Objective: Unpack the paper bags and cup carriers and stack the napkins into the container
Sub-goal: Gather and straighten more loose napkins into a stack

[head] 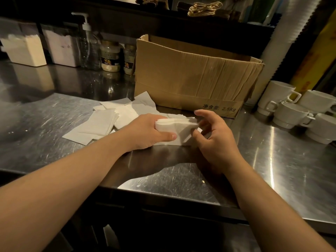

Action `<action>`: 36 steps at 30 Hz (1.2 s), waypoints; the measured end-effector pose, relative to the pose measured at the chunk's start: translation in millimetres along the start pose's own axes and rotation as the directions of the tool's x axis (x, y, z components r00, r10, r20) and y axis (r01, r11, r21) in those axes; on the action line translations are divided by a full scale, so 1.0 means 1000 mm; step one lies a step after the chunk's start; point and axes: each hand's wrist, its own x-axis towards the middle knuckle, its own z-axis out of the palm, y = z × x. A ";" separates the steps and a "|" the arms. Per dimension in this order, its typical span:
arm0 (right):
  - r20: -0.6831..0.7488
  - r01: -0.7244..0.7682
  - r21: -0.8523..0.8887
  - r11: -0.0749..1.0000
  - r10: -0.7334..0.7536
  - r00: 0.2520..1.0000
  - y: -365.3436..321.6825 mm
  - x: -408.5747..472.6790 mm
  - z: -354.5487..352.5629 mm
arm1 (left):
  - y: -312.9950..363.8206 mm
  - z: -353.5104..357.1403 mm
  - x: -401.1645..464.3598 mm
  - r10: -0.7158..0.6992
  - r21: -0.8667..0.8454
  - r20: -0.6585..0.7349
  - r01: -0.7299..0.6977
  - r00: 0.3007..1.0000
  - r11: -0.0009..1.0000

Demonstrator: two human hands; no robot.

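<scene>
While left hand [145, 130] grips soft white napkin stack [177, 127], scratched steel counter [272, 160]

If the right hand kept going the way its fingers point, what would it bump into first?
Probably the stack of napkins that the left hand grips. The right hand points its fingers left at the stack's end, already at or almost touching it.

Left hand [145, 130] gripping, right hand [216, 137] half-curled beside it, forearms extended
</scene>
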 end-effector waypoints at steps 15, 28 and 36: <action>-0.112 0.070 0.084 0.994 -0.061 0.992 -0.002 -0.001 0.001 | 0.004 -0.004 -0.003 0.006 -0.136 0.021 -0.003 1.000 0.991; -0.079 -0.078 0.228 0.970 0.099 0.992 -0.006 0.002 0.003 | 0.003 -0.004 -0.004 0.051 -0.157 0.045 -0.043 0.998 0.987; -0.155 -0.055 0.395 0.917 0.126 0.980 -0.008 0.004 0.000 | 0.004 -0.003 -0.004 0.031 -0.145 0.041 -0.025 0.999 0.989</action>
